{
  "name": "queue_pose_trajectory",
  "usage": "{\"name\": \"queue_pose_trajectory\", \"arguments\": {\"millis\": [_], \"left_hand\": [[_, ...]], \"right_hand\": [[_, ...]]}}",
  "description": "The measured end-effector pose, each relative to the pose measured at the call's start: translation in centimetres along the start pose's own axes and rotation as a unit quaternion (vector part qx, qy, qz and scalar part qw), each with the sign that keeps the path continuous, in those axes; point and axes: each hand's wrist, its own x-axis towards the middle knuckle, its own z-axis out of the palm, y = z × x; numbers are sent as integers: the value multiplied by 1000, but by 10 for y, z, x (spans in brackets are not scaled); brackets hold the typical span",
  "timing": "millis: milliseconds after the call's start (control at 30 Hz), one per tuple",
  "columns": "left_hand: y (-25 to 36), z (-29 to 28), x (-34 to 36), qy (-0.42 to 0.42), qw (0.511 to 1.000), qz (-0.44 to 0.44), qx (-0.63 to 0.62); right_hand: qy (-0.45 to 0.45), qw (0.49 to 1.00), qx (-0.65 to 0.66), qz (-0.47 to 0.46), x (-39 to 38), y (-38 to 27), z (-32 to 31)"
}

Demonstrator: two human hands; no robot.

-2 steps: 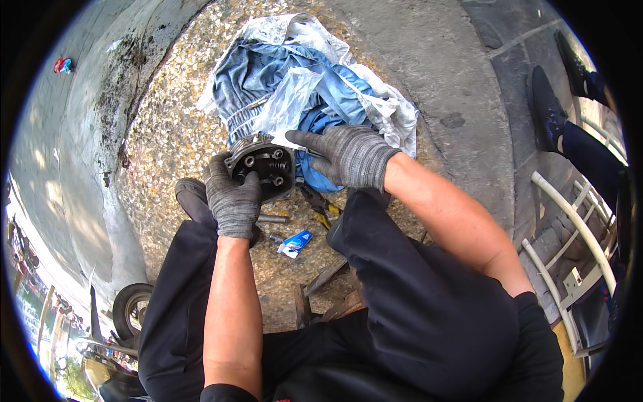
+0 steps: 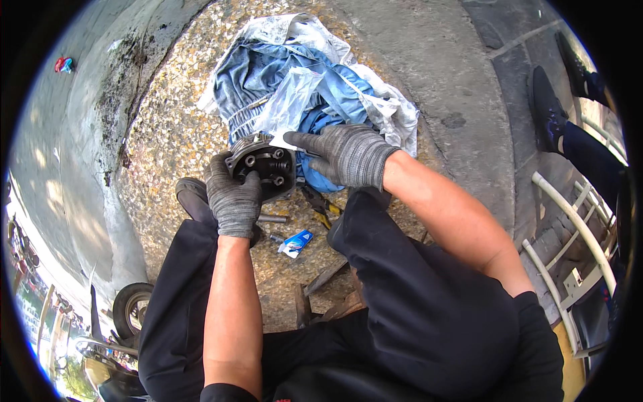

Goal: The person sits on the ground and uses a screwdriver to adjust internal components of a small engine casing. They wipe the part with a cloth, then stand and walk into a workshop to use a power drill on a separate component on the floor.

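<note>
My left hand, in a grey knit glove, is closed round the near left side of a dark metal cylinder head. Its hollow, with bolts and a spring inside, faces up. My right hand, gloved alike, is at the far right edge of the head, index finger stretched out and the other fingers curled. A small white flat piece is under that index fingertip; its kind cannot be made out. Just beyond it, a clear plastic bag lies on blue and white cloths.
Between my feet lie yellow-handled pliers, a metal tube and a blue-and-white packet. Below them is a wooden stool. A metal-framed chair and another person's shoes are at the right, a wheel at lower left.
My right index finger and the white piece have shifted slightly to the left over the cylinder head's far edge. The left hand has stayed in place.
</note>
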Motion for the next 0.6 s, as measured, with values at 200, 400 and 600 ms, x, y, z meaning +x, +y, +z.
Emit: {"name": "queue_pose_trajectory", "arguments": {"millis": [200,400,600], "left_hand": [[4,-2,1,-5,1000,-2,8],[-2,-1,6,-13,1000,-13,1],[-6,0,8,-23,999,-25,-8]], "right_hand": [[-10,999,-40,-32,17,-5,-15],[-94,992,-72,49,4,15,-15],[-50,997,25,55,2,14,8]]}}
